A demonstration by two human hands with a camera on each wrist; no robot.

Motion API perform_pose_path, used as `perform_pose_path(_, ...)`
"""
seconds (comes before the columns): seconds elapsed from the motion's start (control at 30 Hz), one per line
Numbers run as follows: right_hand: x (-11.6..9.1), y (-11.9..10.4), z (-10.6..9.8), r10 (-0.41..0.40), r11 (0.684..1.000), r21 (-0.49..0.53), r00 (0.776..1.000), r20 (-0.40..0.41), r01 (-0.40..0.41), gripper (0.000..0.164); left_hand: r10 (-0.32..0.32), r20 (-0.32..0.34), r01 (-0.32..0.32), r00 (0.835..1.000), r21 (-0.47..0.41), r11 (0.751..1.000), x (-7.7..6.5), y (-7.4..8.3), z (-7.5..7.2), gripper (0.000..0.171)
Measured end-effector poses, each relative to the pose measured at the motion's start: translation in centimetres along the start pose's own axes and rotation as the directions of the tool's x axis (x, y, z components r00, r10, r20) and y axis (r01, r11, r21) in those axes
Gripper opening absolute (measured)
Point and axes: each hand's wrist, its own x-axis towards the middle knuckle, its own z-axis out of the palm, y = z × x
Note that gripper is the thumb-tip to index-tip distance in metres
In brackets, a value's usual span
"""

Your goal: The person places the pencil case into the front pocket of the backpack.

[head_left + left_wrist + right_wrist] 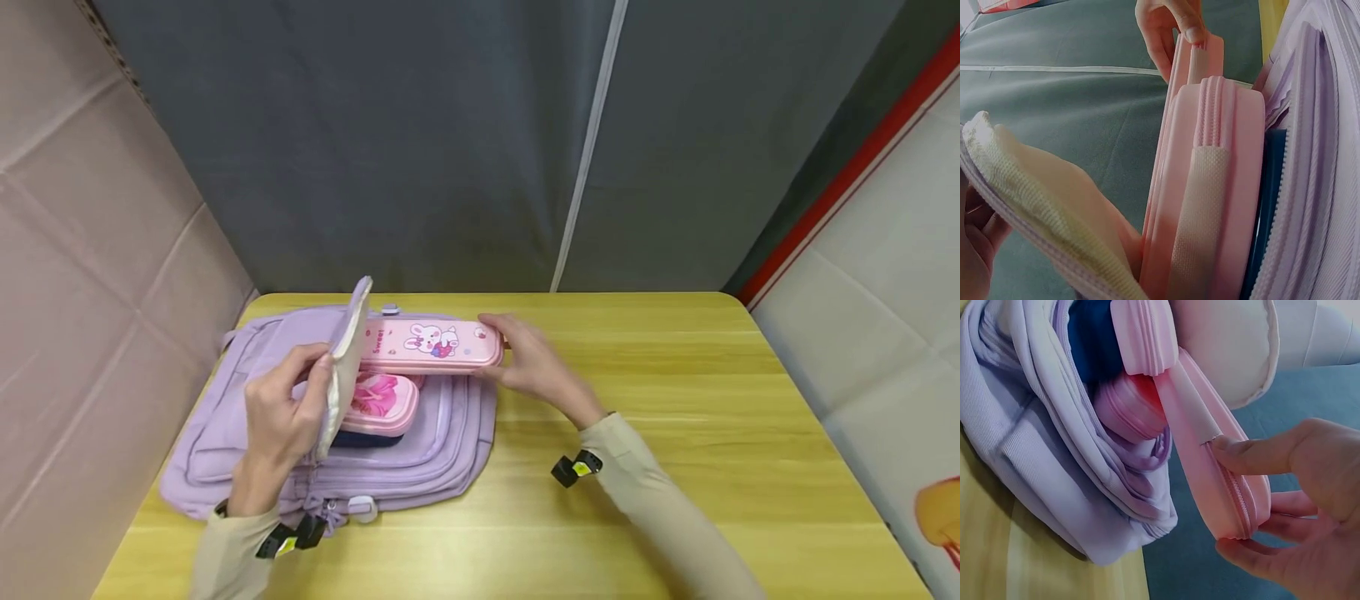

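Observation:
A lilac backpack (457, 467) lies flat on the table with its front flap (347, 367) raised. My left hand (281, 412) pinches the edge of that flap between thumb and fingers. Across the bag's upper part lies a long pink pencil case (457, 346) with a white bunny print, its left end hidden behind the flap. My right hand (536, 367) grips its right end, thumb on one side and fingers on the other, as the right wrist view shows. Below it, a smaller pink case (386, 404) with a flower picture sits on a dark blue item (1270, 206).
The bag rests on the left of a yellow wooden table (675, 400). Another pink zipped case (1129, 409) shows in the bag's opening. A dark grey curtain (412, 150) hangs behind the table, with a pale wall covering (97, 292) at the left.

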Motion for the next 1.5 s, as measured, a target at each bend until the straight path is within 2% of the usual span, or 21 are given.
perform_pose_path(0.17, 0.3, -0.4, 1.0, 0.044, 0.999, 0.031, 0.999, -0.015, -0.044, 0.078, 0.039, 0.027, -0.039, 0.999, 0.01, 0.999, 0.0, 0.2, 0.2, 0.013)
perform_pose_path(0.4, 0.8, -1.4, 2.6, 0.135, 0.986, 0.116, 0.983, -0.121, -0.121, 0.074, 0.046, 0.05, -0.046, 0.998, 0.009, 0.999, 0.0, 0.2, 0.2, 0.014)
perform_pose_path(0.73, 1.7, -2.7, 4.7, 0.133, 0.965, 0.248, 0.978, -0.158, -0.091, 0.068, 0.062, 0.1, -0.059, 0.993, -0.04, 0.997, -0.2, 0.4, 0.4, 0.017)
perform_pose_path(0.97, 2.3, -3.0, 5.6, 0.168, 0.94, 0.322, 0.973, -0.16, -0.109, 0.065, 0.091, 0.131, -0.08, 0.987, -0.087, 0.993, -0.2, 0.6, 0.7, 0.018)
perform_pose_path(1.13, 2.3, -3.1, 5.9, 0.169, 0.936, 0.337, 0.971, -0.17, -0.104, 0.063, 0.098, 0.154, -0.082, 0.983, -0.106, 0.991, -0.3, 0.8, 1.0, 0.019)
perform_pose_path(1.27, 1.9, -2.6, 6.0, 0.143, 0.949, 0.302, 0.975, -0.168, -0.087, 0.064, 0.078, 0.14, -0.062, 0.987, -0.114, 0.991, -0.1, 0.8, 0.9, 0.019)
perform_pose_path(1.33, 1.7, -2.3, 5.9, 0.126, 0.93, 0.36, 0.982, -0.142, -0.068, 0.062, 0.067, 0.13, -0.051, 0.989, -0.118, 0.992, 0.0, 0.7, 0.9, 0.019)
perform_pose_path(1.4, 1.6, -2.0, 5.7, 0.11, 0.89, 0.453, 0.988, -0.107, -0.05, 0.058, 0.064, 0.132, -0.048, 0.989, -0.12, 0.992, 0.1, 0.6, 0.9, 0.019)
perform_pose_path(1.5, 1.6, -2.0, 5.4, 0.103, 0.788, 0.613, 0.993, -0.053, -0.049, 0.054, 0.075, 0.146, -0.057, 0.986, -0.128, 0.99, 0.2, 0.4, 1.0, 0.019)
